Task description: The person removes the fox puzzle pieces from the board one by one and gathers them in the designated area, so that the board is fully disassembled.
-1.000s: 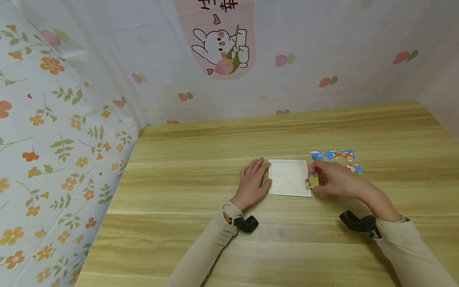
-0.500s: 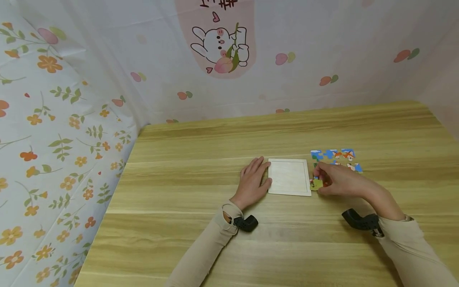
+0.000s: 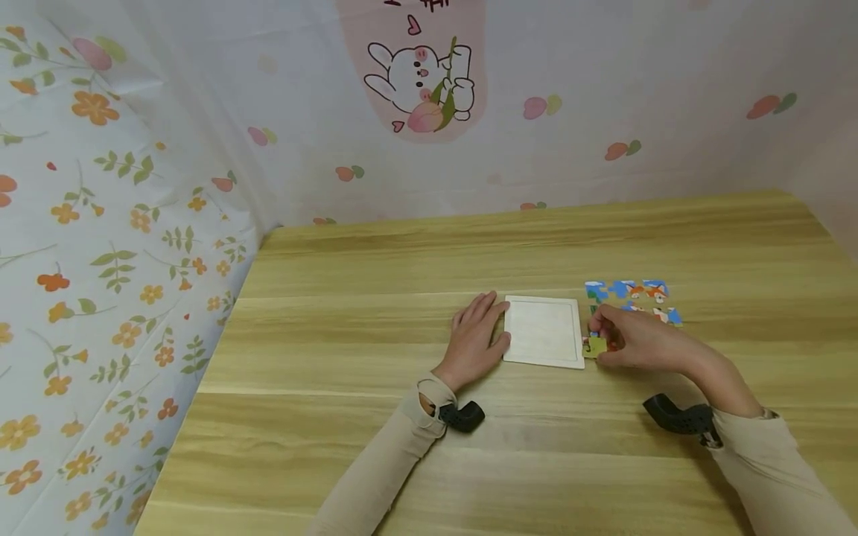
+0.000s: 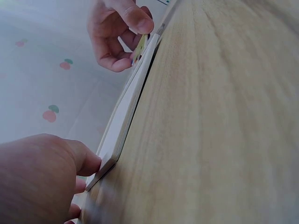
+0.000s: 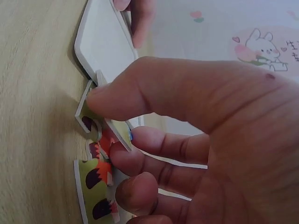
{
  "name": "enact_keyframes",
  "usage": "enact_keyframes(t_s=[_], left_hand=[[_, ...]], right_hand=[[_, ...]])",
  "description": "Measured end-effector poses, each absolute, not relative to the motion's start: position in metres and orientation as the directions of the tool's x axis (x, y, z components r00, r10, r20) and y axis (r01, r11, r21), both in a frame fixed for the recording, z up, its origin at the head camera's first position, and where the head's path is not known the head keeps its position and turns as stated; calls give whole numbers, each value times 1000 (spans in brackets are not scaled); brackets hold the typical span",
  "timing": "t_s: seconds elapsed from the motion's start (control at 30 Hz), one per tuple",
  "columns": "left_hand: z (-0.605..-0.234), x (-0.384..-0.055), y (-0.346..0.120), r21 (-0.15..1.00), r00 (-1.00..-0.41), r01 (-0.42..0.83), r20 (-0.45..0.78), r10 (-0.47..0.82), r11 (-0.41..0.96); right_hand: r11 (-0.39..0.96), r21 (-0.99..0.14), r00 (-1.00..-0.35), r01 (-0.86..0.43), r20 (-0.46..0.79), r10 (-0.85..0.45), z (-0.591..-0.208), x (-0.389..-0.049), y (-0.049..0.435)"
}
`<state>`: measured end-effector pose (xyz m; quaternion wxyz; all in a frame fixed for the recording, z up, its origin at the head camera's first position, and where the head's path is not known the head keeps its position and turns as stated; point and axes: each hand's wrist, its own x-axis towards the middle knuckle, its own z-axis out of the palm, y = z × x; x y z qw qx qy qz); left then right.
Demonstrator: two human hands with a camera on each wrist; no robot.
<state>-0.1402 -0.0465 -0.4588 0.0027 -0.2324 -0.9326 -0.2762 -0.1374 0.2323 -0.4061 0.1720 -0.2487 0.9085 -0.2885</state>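
Observation:
A pale, square puzzle frame (image 3: 544, 332) lies flat on the wooden table, its recess bare. My left hand (image 3: 471, 340) rests at its left side, the thumb and outstretched fingers touching the edge. Just beyond the frame's right edge, my right hand (image 3: 633, 339) pinches a yellow-green jigsaw piece (image 5: 118, 129) between thumb and fingers, tilted on edge. Beneath it, another green jigsaw piece (image 5: 84, 111) lies close to the frame. Part of the held piece is hidden by the thumb. Further pieces with orange and dark markings (image 5: 96, 179) sit below the fingers.
Several blue and orange fox jigsaw pieces (image 3: 653, 290) lie behind the right hand, some partly covered by it. A printed curtain (image 3: 570, 112) hangs along the table's back edge, and a floral cloth (image 3: 134, 298) hangs on the left. Each wrist carries a black camera mount (image 3: 464, 417).
My right hand has drawn the pinched jigsaw piece rightward and slightly nearer, from over the frame's right edge to beside it. The left hand stays at the frame. The head view has shifted slightly.

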Motion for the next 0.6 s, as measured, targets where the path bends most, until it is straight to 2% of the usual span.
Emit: enact_keyframes(t_s=[0.33,0.6], left_hand=[[-458,-139,-45,499,-892,438,140,429,748],[-459,-139,-44,498,-890,445,156,428,745]], right_hand=[[714,-607,-848,-348,-122,-517,-394,-135,238],[739,-603,-879,-301,-124,-460,-384,-136,264]])
